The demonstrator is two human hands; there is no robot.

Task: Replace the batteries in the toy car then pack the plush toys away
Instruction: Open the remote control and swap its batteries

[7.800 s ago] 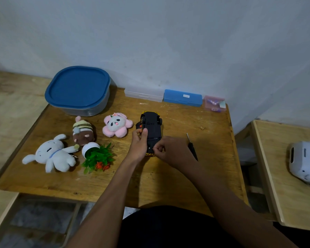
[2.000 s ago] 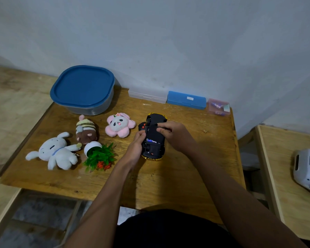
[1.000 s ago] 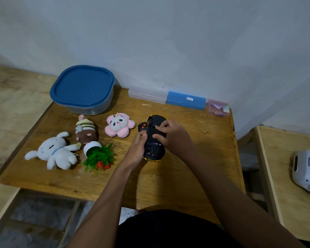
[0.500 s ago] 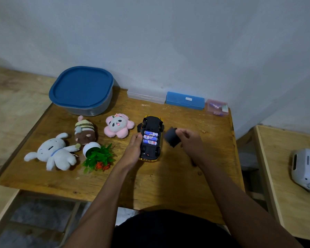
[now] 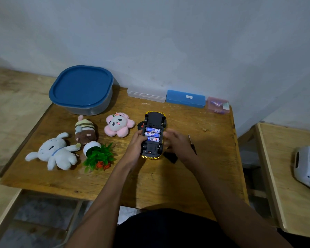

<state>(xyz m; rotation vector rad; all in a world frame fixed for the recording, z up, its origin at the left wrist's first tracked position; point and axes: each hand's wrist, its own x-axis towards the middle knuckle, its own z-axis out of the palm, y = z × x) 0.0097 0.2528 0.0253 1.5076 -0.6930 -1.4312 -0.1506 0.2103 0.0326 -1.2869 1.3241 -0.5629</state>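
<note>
The toy car [image 5: 154,120] lies upside down mid-table, black underside up, yellow body beneath. Its battery bay is uncovered and shows three blue batteries [image 5: 152,134]. My left hand [image 5: 136,144] grips the car's left side, thumb at the batteries. My right hand [image 5: 177,144] is blurred, fingers apart beside the car's right side, holding nothing. The black battery cover [image 5: 170,157] lies on the table under that hand. Three plush toys lie to the left: a white rabbit [image 5: 55,152], a brown and yellow bee [image 5: 85,130] and a pink panda flower [image 5: 118,124].
A blue-lidded tub [image 5: 82,88] stands at the back left. Along the wall lie a clear case [image 5: 146,94], a blue case [image 5: 185,98] and a small pink box [image 5: 217,105]. A tipped plant pot [image 5: 97,153] lies near the rabbit; a screwdriver [image 5: 192,144] lies beside my right hand.
My right hand lifted the black cover off the car's underside, exposing the batteries, set it on the table to the right, and has come back beside the car.
</note>
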